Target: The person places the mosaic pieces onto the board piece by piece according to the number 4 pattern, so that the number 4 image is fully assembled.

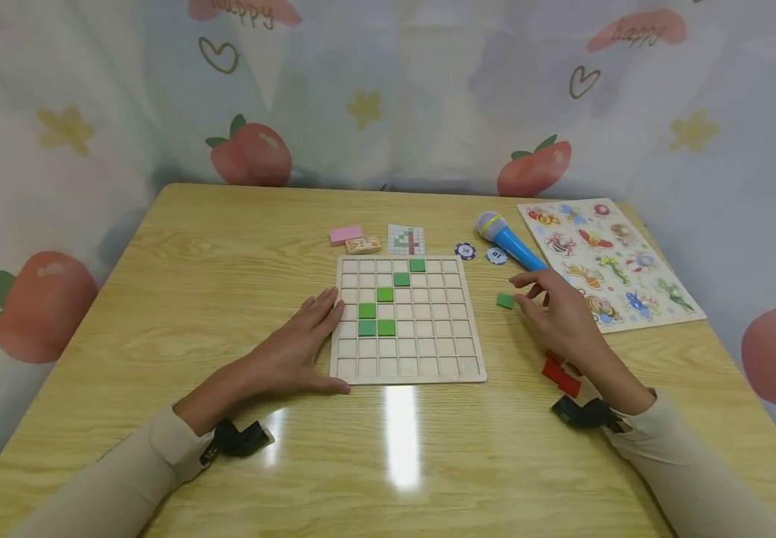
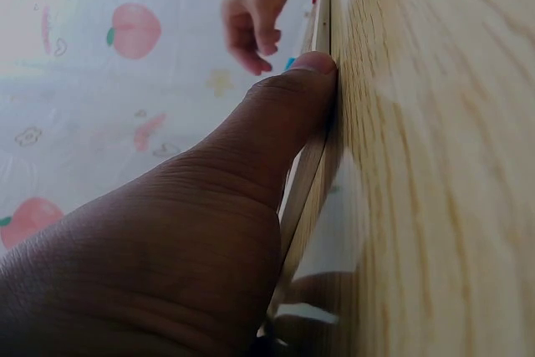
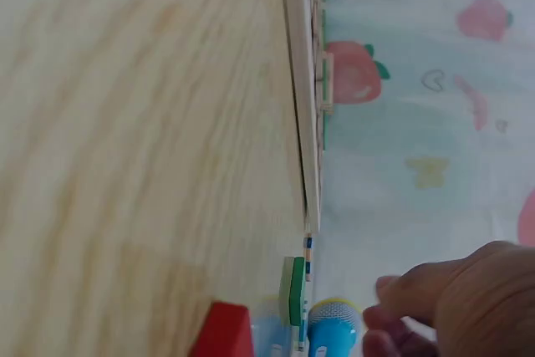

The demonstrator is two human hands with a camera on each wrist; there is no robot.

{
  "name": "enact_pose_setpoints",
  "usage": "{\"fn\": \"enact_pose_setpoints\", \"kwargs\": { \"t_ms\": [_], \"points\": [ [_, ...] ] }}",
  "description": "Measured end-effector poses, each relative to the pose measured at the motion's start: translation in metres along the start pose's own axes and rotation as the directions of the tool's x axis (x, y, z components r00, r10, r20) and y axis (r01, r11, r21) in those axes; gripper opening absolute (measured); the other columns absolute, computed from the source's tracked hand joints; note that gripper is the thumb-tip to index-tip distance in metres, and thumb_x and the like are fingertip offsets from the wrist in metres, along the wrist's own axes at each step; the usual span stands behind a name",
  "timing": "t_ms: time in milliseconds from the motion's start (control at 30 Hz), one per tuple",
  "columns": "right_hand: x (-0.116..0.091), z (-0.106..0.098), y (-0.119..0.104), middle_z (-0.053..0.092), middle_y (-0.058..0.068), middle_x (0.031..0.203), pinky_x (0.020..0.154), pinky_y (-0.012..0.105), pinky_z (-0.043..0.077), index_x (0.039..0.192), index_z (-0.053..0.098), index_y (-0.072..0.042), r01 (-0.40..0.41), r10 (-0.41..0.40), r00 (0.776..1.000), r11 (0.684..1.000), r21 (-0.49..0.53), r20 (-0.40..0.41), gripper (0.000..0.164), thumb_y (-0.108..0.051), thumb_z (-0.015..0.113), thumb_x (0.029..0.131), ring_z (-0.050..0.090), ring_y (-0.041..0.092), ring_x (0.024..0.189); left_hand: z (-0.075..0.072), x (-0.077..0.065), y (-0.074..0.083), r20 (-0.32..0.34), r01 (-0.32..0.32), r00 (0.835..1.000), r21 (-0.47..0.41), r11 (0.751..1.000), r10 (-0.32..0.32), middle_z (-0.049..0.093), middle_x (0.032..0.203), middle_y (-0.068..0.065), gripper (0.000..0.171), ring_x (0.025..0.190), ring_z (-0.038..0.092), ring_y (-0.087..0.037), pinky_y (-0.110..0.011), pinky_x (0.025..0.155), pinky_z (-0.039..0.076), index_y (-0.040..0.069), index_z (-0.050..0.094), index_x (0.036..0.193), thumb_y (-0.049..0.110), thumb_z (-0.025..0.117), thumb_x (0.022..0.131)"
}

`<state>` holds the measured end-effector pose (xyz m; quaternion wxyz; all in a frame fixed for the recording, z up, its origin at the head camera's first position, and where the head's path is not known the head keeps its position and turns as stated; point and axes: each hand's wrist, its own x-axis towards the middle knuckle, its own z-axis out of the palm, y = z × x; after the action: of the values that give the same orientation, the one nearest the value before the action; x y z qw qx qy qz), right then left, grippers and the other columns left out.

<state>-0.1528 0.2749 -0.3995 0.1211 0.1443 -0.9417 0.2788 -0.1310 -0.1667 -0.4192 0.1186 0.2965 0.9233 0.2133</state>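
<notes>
A wooden grid board (image 1: pixel 415 379) lies on the table, with several green square tiles (image 1: pixel 385 294) in its cells. My left hand (image 1: pixel 294 344) rests along its left side, fingers straight at the edge and thumb at the near-left corner; in the left wrist view the thumb (image 2: pixel 284 94) touches the board's edge. To the board's right, a loose green tile (image 1: pixel 505 300) lies on the table. Close above it is my right hand (image 1: pixel 556 310), fingers loosely bent, thumb and forefinger apart. In the right wrist view that hand (image 3: pixel 468 298) stands off from the tile (image 3: pixel 296 292), holding nothing visible.
Red pieces (image 1: pixel 561 377) lie beneath the right wrist. A blue toy microphone (image 1: pixel 512 243), two poker chips (image 1: pixel 465 251) and a board of insect pictures (image 1: pixel 610 261) are at the right. Behind the grid lie a pattern card (image 1: pixel 406 240), a pink block (image 1: pixel 346 235) and a patterned block (image 1: pixel 363 245).
</notes>
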Motion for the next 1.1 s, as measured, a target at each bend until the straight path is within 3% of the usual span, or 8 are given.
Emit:
{"fn": "enact_pose_setpoints", "kwargs": {
  "t_ms": [233,767,1000,1100],
  "points": [
    [-0.003,0.008,0.013,0.068,0.016,0.123,0.076,0.033,0.049,0.133,0.070,-0.006,-0.123,0.123,0.986,0.992,-0.010,0.115,0.029,-0.015,0.066,0.105,0.065,0.029,0.099,0.001,-0.001,-0.001,-0.006,-0.010,1.000,-0.010,1.000,0.010,-0.002,0.182,-0.014,0.137,0.170,0.002,-0.034,-0.057,0.138,0.012,0.002,0.012,0.171,0.068,0.087,0.077],
    [-0.001,0.017,0.013,0.064,0.021,0.119,0.082,0.042,0.049,0.123,0.072,0.000,-0.088,0.096,0.988,0.994,-0.070,0.122,0.023,-0.009,0.071,0.102,0.060,0.032,0.096,-0.002,0.000,-0.001,0.004,0.002,1.000,-0.013,1.000,-0.002,-0.003,0.182,-0.013,0.138,0.170,0.001,-0.033,-0.056,0.138,0.011,0.004,0.010,0.171,0.067,0.087,0.077],
    [0.001,0.015,0.009,0.057,0.019,0.118,0.079,0.038,0.047,0.128,0.066,-0.003,-0.149,0.161,0.968,0.986,-0.078,0.191,0.028,-0.015,0.064,0.103,0.055,0.029,0.095,-0.002,-0.001,-0.001,0.004,0.005,1.000,-0.013,1.000,-0.005,-0.002,0.182,-0.014,0.137,0.170,0.001,-0.035,-0.057,0.138,0.012,0.004,0.011,0.171,0.067,0.088,0.077],
    [-0.001,0.013,0.006,0.057,0.017,0.115,0.077,0.036,0.046,0.127,0.064,-0.003,-0.132,0.143,0.972,0.989,-0.071,0.187,0.027,-0.013,0.065,0.101,0.055,0.027,0.094,-0.001,0.000,-0.001,0.006,0.000,1.000,-0.009,1.000,0.000,-0.002,0.182,-0.014,0.137,0.170,0.001,-0.034,-0.056,0.138,0.012,0.004,0.011,0.171,0.067,0.087,0.077]
  ]
}}
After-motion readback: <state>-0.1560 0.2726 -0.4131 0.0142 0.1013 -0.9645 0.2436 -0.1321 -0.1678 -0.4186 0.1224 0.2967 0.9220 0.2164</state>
